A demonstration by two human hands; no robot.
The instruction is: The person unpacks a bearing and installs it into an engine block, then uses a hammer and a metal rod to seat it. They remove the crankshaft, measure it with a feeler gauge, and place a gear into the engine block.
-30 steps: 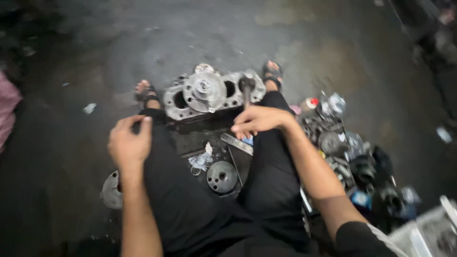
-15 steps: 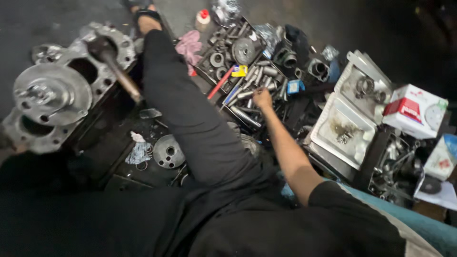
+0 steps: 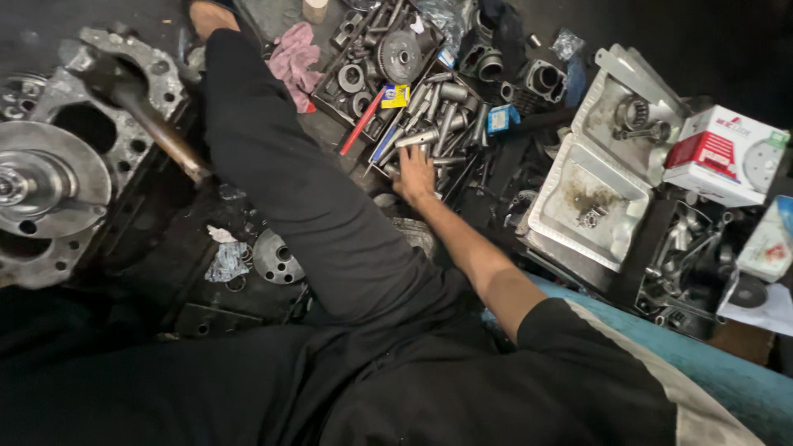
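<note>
One head-worn view looks steeply down, close over lap and cluttered floor (image 3: pixel 49 33).

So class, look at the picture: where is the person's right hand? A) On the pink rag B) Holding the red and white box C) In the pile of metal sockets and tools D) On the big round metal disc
C: the right hand rests, fingers spread, on the pile of metal sockets and tools, apart from the disc, box and rag.

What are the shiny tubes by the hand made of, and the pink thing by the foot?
The tubes under the right hand look like bare steel sockets: grey, with bright glints along their sides. The pink thing looks like cloth, soft and crumpled into folds, with no shine.
</note>
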